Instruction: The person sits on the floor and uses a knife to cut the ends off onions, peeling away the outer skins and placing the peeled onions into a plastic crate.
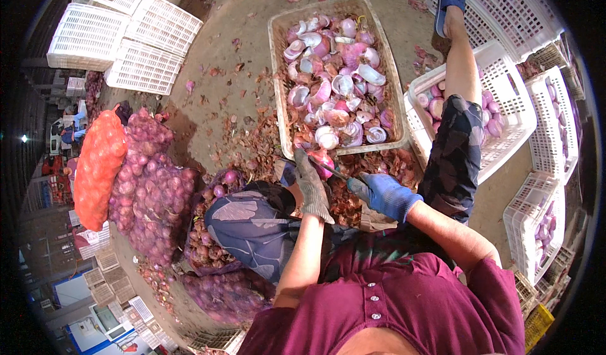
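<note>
My left hand [310, 184], in a grey work glove, holds a red onion [322, 162] over the near edge of a plastic crate [280, 85]. My right hand [384, 191] wears a blue glove and grips a knife [334, 171] whose blade reaches to the onion. The fingers of the left glove partly cover the onion. Inside the crate lie onion trimmings [343, 85], mostly cut purple and white layers. Below my hands, dry brown skins [345, 203] are heaped between my legs.
A white crate of peeled onions [492, 118] stands at my right, under my outstretched leg. Purple mesh sacks of onions [156, 208] and an orange mesh sack [99, 165] stand at the left. White crates [156, 42] are stacked at the upper left. Loose skins [255, 142] litter the floor.
</note>
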`<action>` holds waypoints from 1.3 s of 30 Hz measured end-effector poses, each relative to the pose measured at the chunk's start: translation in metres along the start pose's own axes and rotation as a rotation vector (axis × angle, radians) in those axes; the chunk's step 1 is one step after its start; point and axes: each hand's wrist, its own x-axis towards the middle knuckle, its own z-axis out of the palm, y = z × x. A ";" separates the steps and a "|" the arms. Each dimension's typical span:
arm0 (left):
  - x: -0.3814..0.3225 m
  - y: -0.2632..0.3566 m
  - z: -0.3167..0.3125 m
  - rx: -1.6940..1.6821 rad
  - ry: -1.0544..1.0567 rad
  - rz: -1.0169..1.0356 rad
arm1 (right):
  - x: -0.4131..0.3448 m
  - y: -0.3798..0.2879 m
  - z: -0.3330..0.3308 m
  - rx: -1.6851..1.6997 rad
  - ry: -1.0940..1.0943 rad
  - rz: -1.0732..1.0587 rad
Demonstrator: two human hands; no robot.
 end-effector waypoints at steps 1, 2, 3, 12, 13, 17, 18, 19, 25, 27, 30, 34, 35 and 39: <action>0.002 0.001 -0.002 -0.010 -0.042 -0.054 | 0.004 0.003 0.000 -0.017 0.004 -0.008; 0.001 0.001 -0.006 -0.019 -0.083 -0.107 | 0.007 0.004 0.000 -0.010 -0.009 0.011; 0.004 0.003 -0.010 -0.030 -0.122 -0.154 | 0.013 -0.001 -0.002 -0.003 -0.021 0.024; -0.026 0.034 0.006 -0.023 -0.217 -0.162 | 0.067 0.021 0.019 0.177 0.208 -0.220; -0.037 0.044 0.017 0.036 -0.162 -0.155 | 0.079 0.030 0.021 0.086 0.060 -0.085; -0.017 0.021 -0.003 0.107 -0.161 -0.057 | 0.066 -0.011 -0.011 0.241 -0.241 0.236; -0.008 0.012 -0.008 0.132 -0.173 -0.008 | 0.061 -0.011 -0.012 0.287 -0.204 0.221; -0.017 0.023 0.002 0.166 -0.193 0.039 | 0.059 -0.004 -0.010 0.291 -0.165 0.193; -0.013 0.022 -0.007 0.110 -0.115 -0.072 | 0.072 0.028 0.023 0.462 -0.059 0.142; -0.012 0.029 -0.010 0.037 -0.097 -0.202 | 0.069 0.031 0.024 0.669 -0.093 0.206; -0.027 0.037 -0.006 -0.017 -0.110 -0.189 | 0.062 0.033 0.028 0.927 -0.101 0.292; -0.052 0.047 0.005 -0.062 -0.248 -0.147 | 0.039 0.019 0.014 0.874 0.021 0.208; -0.057 0.048 0.007 -0.060 -0.300 -0.120 | 0.032 0.014 0.009 0.821 0.065 0.159; -0.051 0.042 0.002 0.017 -0.125 -0.135 | 0.009 0.008 0.000 0.637 -0.044 0.108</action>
